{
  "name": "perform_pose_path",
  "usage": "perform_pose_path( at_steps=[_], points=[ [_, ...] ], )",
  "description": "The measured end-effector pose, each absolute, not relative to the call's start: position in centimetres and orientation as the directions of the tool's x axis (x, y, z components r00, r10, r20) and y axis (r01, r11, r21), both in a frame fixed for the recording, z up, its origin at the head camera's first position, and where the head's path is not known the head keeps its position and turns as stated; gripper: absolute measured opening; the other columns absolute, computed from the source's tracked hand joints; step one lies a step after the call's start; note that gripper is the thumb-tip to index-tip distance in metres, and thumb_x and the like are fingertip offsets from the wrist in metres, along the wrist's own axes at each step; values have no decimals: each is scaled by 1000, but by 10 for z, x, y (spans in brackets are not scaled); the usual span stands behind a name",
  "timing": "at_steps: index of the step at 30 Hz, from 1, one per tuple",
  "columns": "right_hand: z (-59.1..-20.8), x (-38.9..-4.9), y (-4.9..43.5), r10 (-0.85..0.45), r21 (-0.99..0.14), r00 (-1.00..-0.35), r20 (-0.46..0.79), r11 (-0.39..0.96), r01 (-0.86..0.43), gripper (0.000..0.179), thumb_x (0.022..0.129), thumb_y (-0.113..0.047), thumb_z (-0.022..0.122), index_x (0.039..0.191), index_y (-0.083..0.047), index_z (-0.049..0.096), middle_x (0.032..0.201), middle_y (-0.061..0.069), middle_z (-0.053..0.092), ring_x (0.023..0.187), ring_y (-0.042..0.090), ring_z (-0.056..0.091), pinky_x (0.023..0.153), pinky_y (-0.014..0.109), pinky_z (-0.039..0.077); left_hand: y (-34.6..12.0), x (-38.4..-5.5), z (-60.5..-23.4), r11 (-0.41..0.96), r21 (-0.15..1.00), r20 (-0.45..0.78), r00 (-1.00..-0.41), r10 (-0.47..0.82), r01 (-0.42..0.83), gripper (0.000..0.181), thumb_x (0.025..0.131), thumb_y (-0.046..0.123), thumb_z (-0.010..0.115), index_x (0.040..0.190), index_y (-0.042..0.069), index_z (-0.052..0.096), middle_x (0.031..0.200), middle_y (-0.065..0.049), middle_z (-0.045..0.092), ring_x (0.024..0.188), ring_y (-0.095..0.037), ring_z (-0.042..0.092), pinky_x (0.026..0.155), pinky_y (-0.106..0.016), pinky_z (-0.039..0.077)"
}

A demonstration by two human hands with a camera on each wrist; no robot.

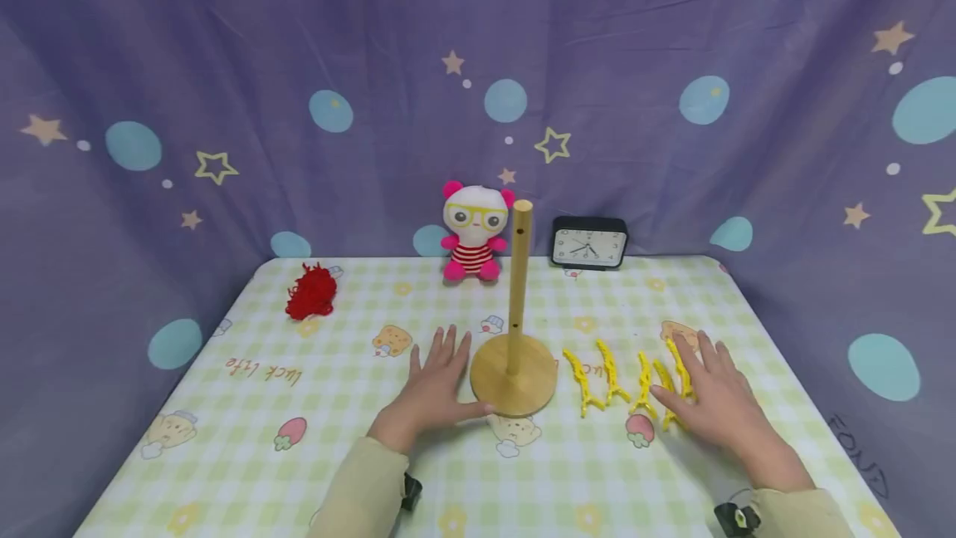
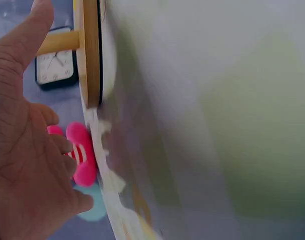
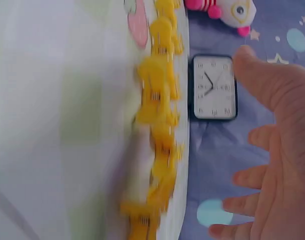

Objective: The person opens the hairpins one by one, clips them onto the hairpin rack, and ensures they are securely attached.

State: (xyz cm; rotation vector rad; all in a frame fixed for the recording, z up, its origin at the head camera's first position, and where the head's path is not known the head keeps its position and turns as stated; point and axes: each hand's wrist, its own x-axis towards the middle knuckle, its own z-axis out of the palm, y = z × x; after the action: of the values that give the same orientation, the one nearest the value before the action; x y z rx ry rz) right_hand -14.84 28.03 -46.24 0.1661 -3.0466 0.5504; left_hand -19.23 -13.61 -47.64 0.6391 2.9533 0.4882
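A wooden stand (image 1: 520,272) rises upright from its round base (image 1: 534,388) near the middle of the table. Just left of it is my left hand (image 1: 429,393), palm down with fingers spread; its thumb reaches the base's front edge, and I cannot tell whether it touches. Several yellow branch-like plastic pieces (image 1: 608,372), forked at the ends, lie in a loose row to the right of the stand. Over the rightmost ones hovers my right hand (image 1: 713,397), its fingers spread and partly hiding them. In the right wrist view the yellow pieces (image 3: 155,95) stand apart from the palm.
A panda plush toy (image 1: 473,235) sits at the back edge, with a black desk clock (image 1: 590,246) to its right. At the back left lies a bundle of red yarn (image 1: 312,293). A checked cloth (image 1: 246,471) covers the table; a purple curtain (image 1: 403,15) hangs behind.
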Motion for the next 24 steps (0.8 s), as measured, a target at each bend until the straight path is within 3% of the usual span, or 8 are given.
perform_pose_path(
  at_steps=[6, 10, 12, 17, 24],
  points=[
    [-466, -137, 313, -61, -325, -996, -57, 945, -39, 113, 79, -68, 64, 153, 4, 18, 138, 42, 34, 120, 61, 37, 88, 70, 38, -117, -206, -475, 825, 433, -175, -864, 472, 363, 124, 70, 69, 72, 157, 6, 9, 162, -19, 5, 149, -35, 1, 114, -63, 5],
    [-469, -133, 326, -4, -302, -983, -183, 952, 52, 119, 70, -70, 72, 143, 13, 28, 126, 43, 43, 111, 57, 47, 84, 65, 44, -110, -211, -477, 830, 451, -223, -859, 461, 328, 127, 68, 67, 75, 156, 3, 9, 162, -17, 10, 149, -31, 5, 115, -60, 7],
    [-471, -132, 330, 17, -297, -974, -225, 951, 85, 112, 67, -69, 75, 133, 14, 40, 112, 37, 53, 99, 50, 54, 79, 59, 47, -108, -212, -479, 839, 438, -231, -861, 453, 323, 127, 68, 67, 75, 156, 2, 10, 162, -16, 12, 149, -30, 7, 116, -59, 8],
    [-479, -130, 335, 27, -281, -961, -275, 954, 107, 86, 64, -67, 78, 101, 7, 54, 89, 12, 53, 81, 31, 47, 71, 48, 45, -106, -213, -478, 855, 425, -261, -864, 431, 298, 126, 69, 66, 75, 156, 2, 11, 162, -13, 12, 149, -28, 7, 116, -59, 6],
    [-486, -131, 342, 17, -282, -970, -242, 955, 87, 64, 67, -57, 82, 89, -1, 57, 86, 9, 48, 82, 31, 44, 71, 45, 40, -103, -214, -478, 861, 418, -254, -873, 416, 289, 124, 70, 67, 74, 156, 4, 10, 163, -12, 10, 149, -27, 6, 116, -59, 6]
  ],
)
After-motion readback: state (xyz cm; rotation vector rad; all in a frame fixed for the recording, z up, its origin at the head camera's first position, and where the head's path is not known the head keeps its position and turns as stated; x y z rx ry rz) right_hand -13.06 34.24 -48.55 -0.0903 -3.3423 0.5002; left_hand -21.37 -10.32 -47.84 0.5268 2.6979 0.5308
